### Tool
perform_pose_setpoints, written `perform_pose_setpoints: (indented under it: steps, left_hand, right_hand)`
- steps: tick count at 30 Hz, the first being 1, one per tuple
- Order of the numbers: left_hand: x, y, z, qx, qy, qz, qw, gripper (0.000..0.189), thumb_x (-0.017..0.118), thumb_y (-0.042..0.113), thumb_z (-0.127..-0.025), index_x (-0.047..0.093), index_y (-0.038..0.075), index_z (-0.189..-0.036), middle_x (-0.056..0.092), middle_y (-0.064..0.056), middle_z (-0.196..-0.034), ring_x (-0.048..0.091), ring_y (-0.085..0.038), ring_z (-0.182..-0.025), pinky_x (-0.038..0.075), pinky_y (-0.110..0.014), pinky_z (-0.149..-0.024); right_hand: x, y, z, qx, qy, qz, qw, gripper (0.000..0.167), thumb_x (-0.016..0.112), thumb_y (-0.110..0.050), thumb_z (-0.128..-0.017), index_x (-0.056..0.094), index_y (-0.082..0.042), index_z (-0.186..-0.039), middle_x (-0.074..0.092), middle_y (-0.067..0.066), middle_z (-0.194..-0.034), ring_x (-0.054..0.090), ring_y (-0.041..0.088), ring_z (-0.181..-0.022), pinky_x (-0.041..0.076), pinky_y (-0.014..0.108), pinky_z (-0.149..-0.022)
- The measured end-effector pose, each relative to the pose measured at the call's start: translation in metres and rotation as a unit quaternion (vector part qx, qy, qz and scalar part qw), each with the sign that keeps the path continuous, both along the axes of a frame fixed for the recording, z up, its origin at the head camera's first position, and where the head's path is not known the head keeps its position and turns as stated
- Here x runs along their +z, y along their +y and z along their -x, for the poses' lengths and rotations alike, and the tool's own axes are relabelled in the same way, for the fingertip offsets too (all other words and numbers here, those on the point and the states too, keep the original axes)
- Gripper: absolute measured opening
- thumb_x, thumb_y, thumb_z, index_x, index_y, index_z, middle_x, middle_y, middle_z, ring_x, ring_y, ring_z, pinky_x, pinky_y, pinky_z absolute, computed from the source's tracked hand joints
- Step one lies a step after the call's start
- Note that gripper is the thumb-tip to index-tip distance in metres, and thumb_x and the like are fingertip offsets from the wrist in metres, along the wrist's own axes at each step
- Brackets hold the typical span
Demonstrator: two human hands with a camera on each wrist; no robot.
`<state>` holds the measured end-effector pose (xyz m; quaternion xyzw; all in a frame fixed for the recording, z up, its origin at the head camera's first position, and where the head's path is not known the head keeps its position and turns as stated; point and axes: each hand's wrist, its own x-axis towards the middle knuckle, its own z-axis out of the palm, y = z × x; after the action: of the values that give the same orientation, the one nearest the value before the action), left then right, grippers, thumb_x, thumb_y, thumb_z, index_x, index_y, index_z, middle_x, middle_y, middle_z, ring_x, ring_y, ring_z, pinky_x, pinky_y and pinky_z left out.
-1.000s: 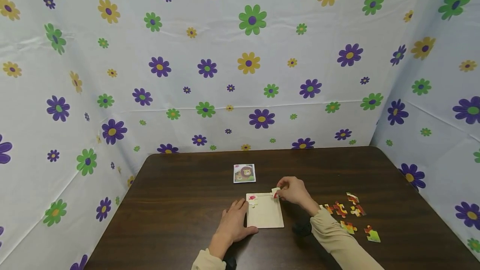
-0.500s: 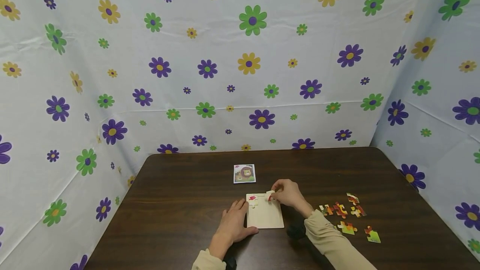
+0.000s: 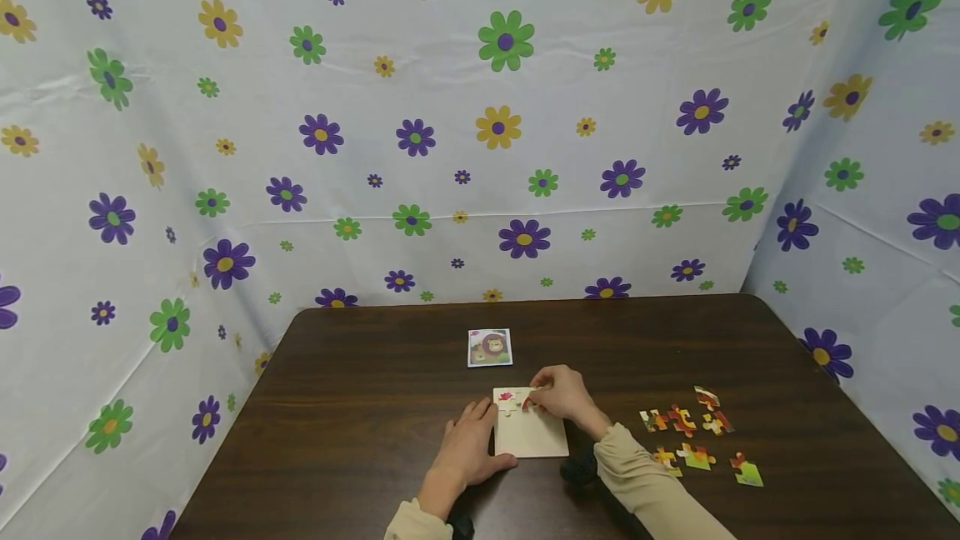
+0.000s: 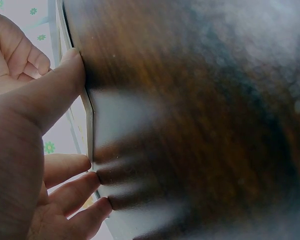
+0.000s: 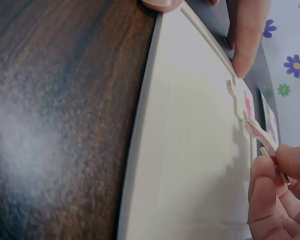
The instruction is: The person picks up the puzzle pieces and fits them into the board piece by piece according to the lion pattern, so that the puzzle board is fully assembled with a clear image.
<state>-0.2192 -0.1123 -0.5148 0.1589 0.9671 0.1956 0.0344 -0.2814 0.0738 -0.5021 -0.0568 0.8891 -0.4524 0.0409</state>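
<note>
A pale wooden puzzle tray lies flat on the table. One jigsaw piece with a pink flower sits in its far left corner. My left hand rests along the tray's left side, thumb at the near edge; in the left wrist view its fingertips touch the table beside the tray's rim. Over the tray's far edge, my right hand pinches a second jigsaw piece between thumb and fingers. That piece is tilted, its lower end right at the corner piece.
Several loose jigsaw pieces in orange, yellow and green lie to the right, beyond my right forearm. Behind the tray is a small lion picture card. A flowered curtain hangs behind the dark wooden table.
My right hand has moved left along the tray's far edge with its jigsaw piece, from the right corner to beside the corner piece. My left hand has stayed in place.
</note>
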Motion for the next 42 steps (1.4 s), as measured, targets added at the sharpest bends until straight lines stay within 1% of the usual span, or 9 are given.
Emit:
perform_pose_setpoints:
  steps: [7, 14, 20, 24, 27, 33, 38, 42]
  left_hand:
    - [-0.001, 0.001, 0.0, 0.0, 0.006, 0.003, 1.0, 0.083, 0.08, 0.048, -0.072, 0.052, 0.0, -0.134, 0.049, -0.018, -0.138, 0.044, -0.039, -0.128, 0.038, -0.065, -0.092]
    - [-0.002, 0.001, 0.0, 0.0, 0.007, 0.004, 1.0, 0.083, 0.08, 0.048, -0.072, 0.052, 0.0, -0.134, 0.049, -0.018, -0.138, 0.044, -0.039, -0.128, 0.038, -0.064, -0.092]
    - [-0.002, 0.001, 0.0, 0.001, 0.008, 0.006, 1.0, 0.083, 0.079, 0.049, -0.072, 0.052, 0.0, -0.134, 0.049, -0.018, -0.138, 0.044, -0.039, -0.128, 0.038, -0.064, -0.091]
    - [-0.003, 0.001, 0.001, 0.002, 0.005, 0.007, 1.0, 0.084, 0.08, 0.049, -0.072, 0.051, 0.0, -0.134, 0.049, -0.018, -0.139, 0.044, -0.038, -0.128, 0.038, -0.064, -0.092]
    - [-0.003, 0.001, 0.001, 0.002, 0.001, 0.005, 1.0, 0.084, 0.08, 0.048, -0.072, 0.051, 0.0, -0.135, 0.049, -0.018, -0.139, 0.043, -0.039, -0.129, 0.037, -0.064, -0.092]
    - [-0.004, 0.001, 0.0, 0.002, 0.004, 0.001, 1.0, 0.084, 0.08, 0.048, -0.071, 0.052, -0.001, -0.134, 0.049, -0.018, -0.139, 0.043, -0.039, -0.129, 0.037, -0.065, -0.093]
    - [-0.004, 0.0, -0.001, 0.001, 0.004, -0.002, 1.0, 0.085, 0.081, 0.047, -0.071, 0.051, -0.001, -0.135, 0.049, -0.019, -0.139, 0.043, -0.039, -0.129, 0.037, -0.065, -0.093]
    - [-0.004, 0.0, 0.0, 0.0, 0.01, -0.003, 0.9999, 0.084, 0.08, 0.047, -0.071, 0.051, -0.001, -0.134, 0.049, -0.019, -0.138, 0.043, -0.04, -0.128, 0.037, -0.065, -0.092]
  right_hand:
    - [-0.004, -0.002, 0.001, -0.001, -0.008, 0.001, 1.0, 0.005, 0.072, -0.005, -0.078, 0.069, -0.003, -0.082, 0.061, 0.001, -0.056, 0.052, 0.008, -0.046, 0.039, 0.022, -0.043]
    - [-0.007, -0.005, 0.001, -0.016, -0.018, -0.004, 0.9997, 0.008, 0.073, -0.005, -0.076, 0.069, -0.003, -0.083, 0.06, -0.002, -0.054, 0.053, 0.007, -0.045, 0.04, 0.021, -0.043]
    - [-0.009, -0.008, 0.002, -0.027, -0.015, -0.002, 0.9995, 0.012, 0.074, -0.002, -0.074, 0.063, -0.001, -0.079, 0.057, -0.002, -0.049, 0.053, 0.005, -0.041, 0.04, 0.018, -0.041]
    - [-0.009, -0.009, 0.002, -0.035, -0.012, -0.015, 0.9992, 0.015, 0.075, -0.002, -0.073, 0.06, -0.003, -0.075, 0.056, -0.002, -0.048, 0.052, 0.005, -0.041, 0.04, 0.018, -0.04]
    - [-0.009, -0.011, 0.001, -0.04, -0.001, -0.028, 0.9988, 0.016, 0.076, -0.003, -0.073, 0.06, -0.004, -0.073, 0.055, -0.003, -0.049, 0.052, 0.006, -0.042, 0.04, 0.02, -0.042]
    - [-0.01, -0.012, -0.002, -0.049, 0.038, -0.054, 0.9966, 0.017, 0.075, -0.003, -0.068, 0.059, -0.006, -0.067, 0.052, -0.004, -0.05, 0.049, 0.01, -0.046, 0.037, 0.022, -0.045]
    - [-0.011, -0.012, -0.003, -0.053, 0.041, -0.061, 0.9959, 0.017, 0.074, -0.002, -0.066, 0.057, -0.007, -0.065, 0.05, -0.003, -0.054, 0.047, 0.012, -0.05, 0.036, 0.023, -0.045]
    - [-0.011, -0.012, -0.002, -0.054, 0.041, -0.061, 0.9958, 0.018, 0.075, -0.003, -0.066, 0.058, -0.005, -0.067, 0.051, -0.001, -0.058, 0.048, 0.014, -0.053, 0.037, 0.023, -0.046]
